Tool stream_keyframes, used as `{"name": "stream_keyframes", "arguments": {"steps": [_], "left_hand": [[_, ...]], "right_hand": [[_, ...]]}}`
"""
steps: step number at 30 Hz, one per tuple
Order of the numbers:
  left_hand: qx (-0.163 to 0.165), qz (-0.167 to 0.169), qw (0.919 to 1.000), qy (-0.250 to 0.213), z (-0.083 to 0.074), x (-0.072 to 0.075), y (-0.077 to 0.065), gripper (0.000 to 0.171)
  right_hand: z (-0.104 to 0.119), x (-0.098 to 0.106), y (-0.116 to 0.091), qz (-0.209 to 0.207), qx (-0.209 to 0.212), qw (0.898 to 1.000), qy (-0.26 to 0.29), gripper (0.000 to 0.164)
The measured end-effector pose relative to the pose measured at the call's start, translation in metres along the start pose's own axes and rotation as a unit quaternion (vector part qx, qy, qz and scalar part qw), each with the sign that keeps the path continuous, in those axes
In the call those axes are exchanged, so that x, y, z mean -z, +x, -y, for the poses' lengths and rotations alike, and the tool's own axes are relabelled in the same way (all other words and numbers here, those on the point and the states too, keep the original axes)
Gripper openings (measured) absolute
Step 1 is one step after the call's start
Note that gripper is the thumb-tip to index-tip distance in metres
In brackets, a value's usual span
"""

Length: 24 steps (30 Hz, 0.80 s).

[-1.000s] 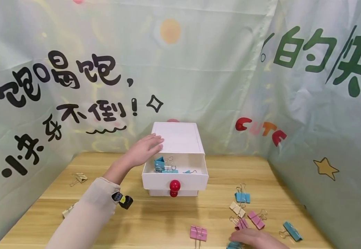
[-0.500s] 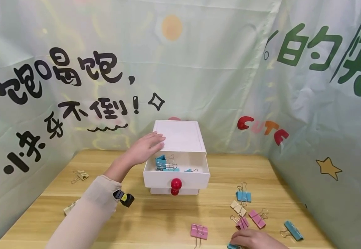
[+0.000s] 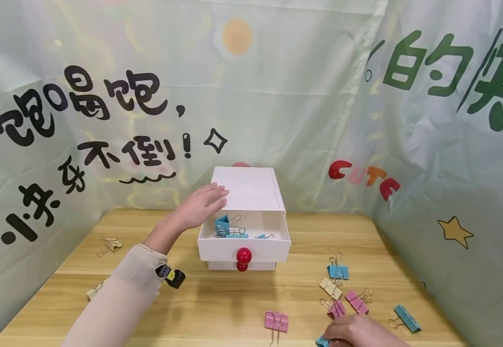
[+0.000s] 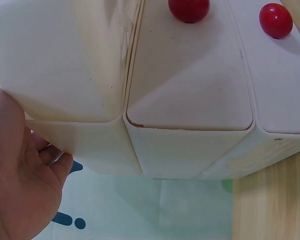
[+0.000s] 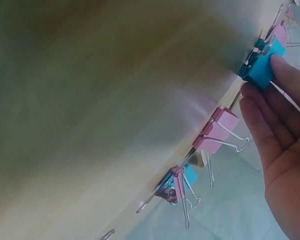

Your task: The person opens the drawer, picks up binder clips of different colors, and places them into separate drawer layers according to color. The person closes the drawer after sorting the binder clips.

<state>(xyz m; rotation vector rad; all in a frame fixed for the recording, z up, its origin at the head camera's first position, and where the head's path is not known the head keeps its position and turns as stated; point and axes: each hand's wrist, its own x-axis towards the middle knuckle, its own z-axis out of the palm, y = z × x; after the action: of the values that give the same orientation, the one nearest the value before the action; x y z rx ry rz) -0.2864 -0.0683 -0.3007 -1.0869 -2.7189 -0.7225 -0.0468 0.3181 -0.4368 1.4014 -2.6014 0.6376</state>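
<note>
My left hand [image 3: 199,207] rests on the top left edge of a small white drawer box [image 3: 249,188], fingers lying along it. The upper drawer [image 3: 218,250] is pulled out, and several blue binder clips [image 3: 222,225] lie inside. At the bottom right, my right hand [image 3: 362,332] pinches a blue binder clip [image 5: 262,67] between thumb and fingertips, low at the tabletop. Close by it lie a pink binder clip [image 3: 336,309], another pink clip [image 3: 357,302] and a cream clip [image 3: 331,288].
A pink clip [image 3: 276,321] lies in front of the box. Another blue clip [image 3: 338,272] and a teal one [image 3: 407,318] lie on the right. Cream clips [image 3: 112,245] are at the left. Red knobs [image 3: 244,255] stick out from the drawers. Printed cloth [image 3: 277,96] encloses the table.
My right hand has come down over the blue binder clip near the front edge and its fingers have closed on it. The left hand stays on the box.
</note>
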Motion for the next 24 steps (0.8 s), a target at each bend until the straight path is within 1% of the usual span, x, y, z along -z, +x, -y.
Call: {"name": "stream_keyframes", "arguments": {"steps": [3,7,10,16,19,24], "left_hand": [[0.001,0.001,1.0,-0.002,0.0,0.0,0.0,0.05],[0.0,0.002,1.0,-0.002,-0.002,0.0,0.0,0.051],[0.0,0.002,1.0,-0.003,-0.002,0.0,0.0,0.05],[0.007,0.004,1.0,-0.005,0.0,0.0,-0.001,0.05],[0.008,0.004,0.9999,-0.006,0.0,0.0,-0.001,0.05],[0.007,0.006,0.9999,-0.009,-0.001,0.001,-0.001,0.051]], "right_hand": [[0.0,0.005,0.0,0.011,-0.012,1.0,0.01,0.015],[0.0,0.013,0.001,0.007,-0.013,1.0,-0.001,0.013],[0.001,0.02,0.004,-0.013,-0.014,1.0,-0.021,0.016],[0.009,0.039,0.014,-0.046,-0.043,0.997,-0.042,0.021],[0.012,0.048,0.021,-0.073,-0.035,0.994,-0.074,0.022],[0.013,0.063,0.034,-0.116,-0.001,0.987,-0.113,0.022]]}}
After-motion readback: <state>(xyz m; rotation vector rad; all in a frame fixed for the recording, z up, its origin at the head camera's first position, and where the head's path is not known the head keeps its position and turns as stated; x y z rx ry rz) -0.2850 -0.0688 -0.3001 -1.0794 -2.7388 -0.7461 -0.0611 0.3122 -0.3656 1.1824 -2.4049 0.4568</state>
